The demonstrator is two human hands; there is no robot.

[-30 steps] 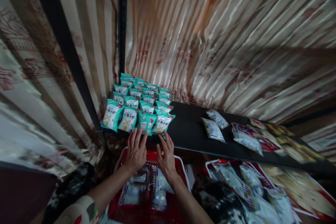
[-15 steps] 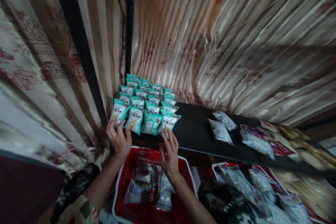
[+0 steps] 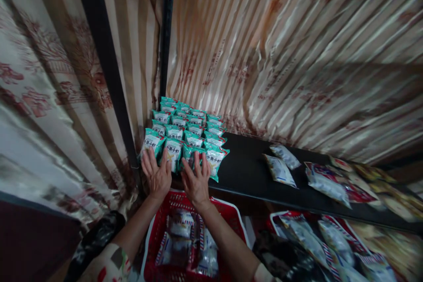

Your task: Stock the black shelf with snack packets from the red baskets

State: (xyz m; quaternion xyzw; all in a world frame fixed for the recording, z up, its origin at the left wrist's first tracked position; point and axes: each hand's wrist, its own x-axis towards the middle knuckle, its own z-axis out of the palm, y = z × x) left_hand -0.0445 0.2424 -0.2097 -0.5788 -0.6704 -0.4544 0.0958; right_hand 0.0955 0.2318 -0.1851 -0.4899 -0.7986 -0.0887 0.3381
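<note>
My left hand (image 3: 157, 177): fingers apart, tips at the two leftmost front packets (image 3: 194, 139).
My right hand (image 3: 197, 185): fingers apart, tips at the third front packet; contact I cannot tell.
Packets: teal rows on the shelf (image 3: 243, 172), 12 o'clock from my hands.
Basket (image 3: 228, 219): 6 o'clock, below my hands, holding bags (image 3: 181, 224).

Left hand (image 3: 156, 179) and right hand (image 3: 197, 183) are kinda splayed at the front teal packets (image 3: 174, 150) on a black shelf (image 3: 246, 174), red basket (image 3: 240, 224) below.
</note>
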